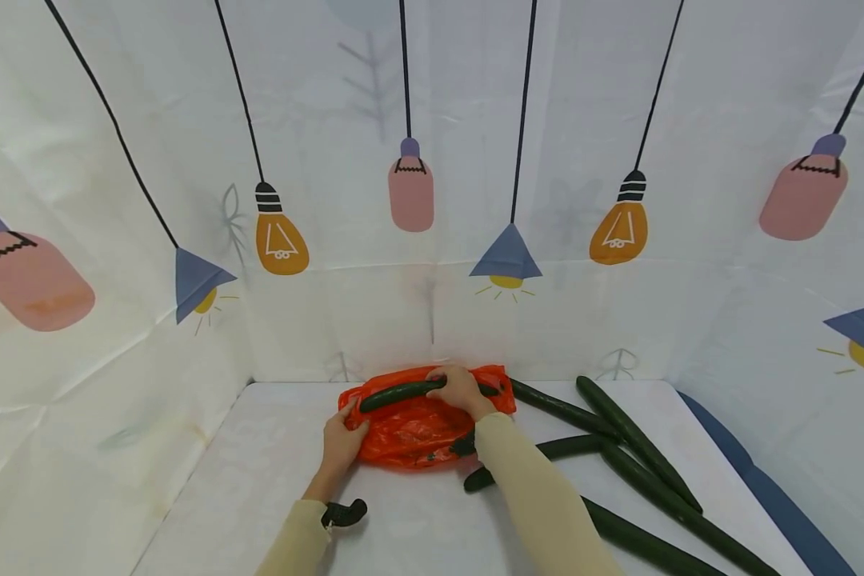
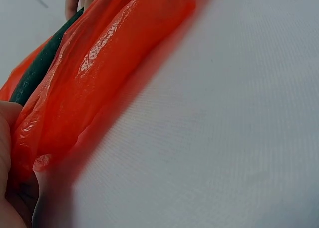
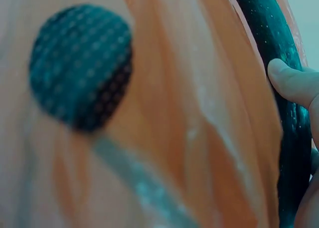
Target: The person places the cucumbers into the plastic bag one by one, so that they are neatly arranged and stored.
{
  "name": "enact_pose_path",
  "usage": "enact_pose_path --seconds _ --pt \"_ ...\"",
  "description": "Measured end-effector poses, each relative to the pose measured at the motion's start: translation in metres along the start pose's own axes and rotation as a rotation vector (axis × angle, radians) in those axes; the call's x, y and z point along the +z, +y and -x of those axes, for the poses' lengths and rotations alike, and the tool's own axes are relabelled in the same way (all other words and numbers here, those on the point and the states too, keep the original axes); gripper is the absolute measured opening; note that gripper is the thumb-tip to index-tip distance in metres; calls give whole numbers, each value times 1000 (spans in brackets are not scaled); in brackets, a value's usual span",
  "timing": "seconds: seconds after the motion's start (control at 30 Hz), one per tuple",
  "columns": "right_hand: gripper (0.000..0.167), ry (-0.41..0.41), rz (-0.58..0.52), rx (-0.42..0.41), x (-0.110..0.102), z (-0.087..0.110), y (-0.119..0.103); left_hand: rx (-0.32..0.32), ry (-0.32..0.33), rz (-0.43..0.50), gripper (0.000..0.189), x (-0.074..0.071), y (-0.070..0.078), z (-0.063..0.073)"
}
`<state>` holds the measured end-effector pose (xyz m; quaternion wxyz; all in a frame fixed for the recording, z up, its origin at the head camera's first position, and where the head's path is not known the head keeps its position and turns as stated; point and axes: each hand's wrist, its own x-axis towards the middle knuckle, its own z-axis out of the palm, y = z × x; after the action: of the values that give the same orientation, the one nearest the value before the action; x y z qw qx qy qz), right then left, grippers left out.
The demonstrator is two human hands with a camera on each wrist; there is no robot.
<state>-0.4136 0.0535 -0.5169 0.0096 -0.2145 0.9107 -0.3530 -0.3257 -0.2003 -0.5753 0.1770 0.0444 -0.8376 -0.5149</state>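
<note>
A red plastic bag [image 1: 403, 436] lies crumpled at the back of the white table. Along its upper side is a dark green cucumber [image 1: 396, 394], partly hidden by my right hand [image 1: 461, 390], which grips it from above. My thumb shows pressed along the cucumber [image 3: 291, 138] in the right wrist view. My left hand [image 1: 342, 442] pinches the bag's left edge, close to the cucumber's left end. In the left wrist view the bag [image 2: 99, 83] hangs in folds from those fingers. A blurred dark, dotted round shape [image 3: 79, 68] appears before the bag; I cannot tell what it is.
Several long cucumbers [image 1: 648, 448] lie crossed on the right of the table [image 1: 259, 480], some partly behind my right sleeve [image 1: 540, 504]. A white sheet [image 1: 432, 320] printed with lamps stands behind the table. Dark blue material [image 1: 770, 488] shows beyond the right edge.
</note>
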Motion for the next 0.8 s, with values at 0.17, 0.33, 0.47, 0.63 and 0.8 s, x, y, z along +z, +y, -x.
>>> enact_pose_path --seconds 0.17,0.33,0.47,0.63,0.8 --pt "27 -10 7 30 5 -4 2 19 11 -14 55 0 -4 -1" --pt "29 -17 13 87 10 -4 6 62 13 -30 55 1 -4 0" --pt "30 -8 22 126 13 -4 5 58 -13 -42 57 0 -3 2" --pt "29 -3 43 154 16 -5 4 43 -24 -46 57 -2 -3 3" --pt "28 -3 53 174 19 -5 3 59 -19 -45 54 -3 -4 4"
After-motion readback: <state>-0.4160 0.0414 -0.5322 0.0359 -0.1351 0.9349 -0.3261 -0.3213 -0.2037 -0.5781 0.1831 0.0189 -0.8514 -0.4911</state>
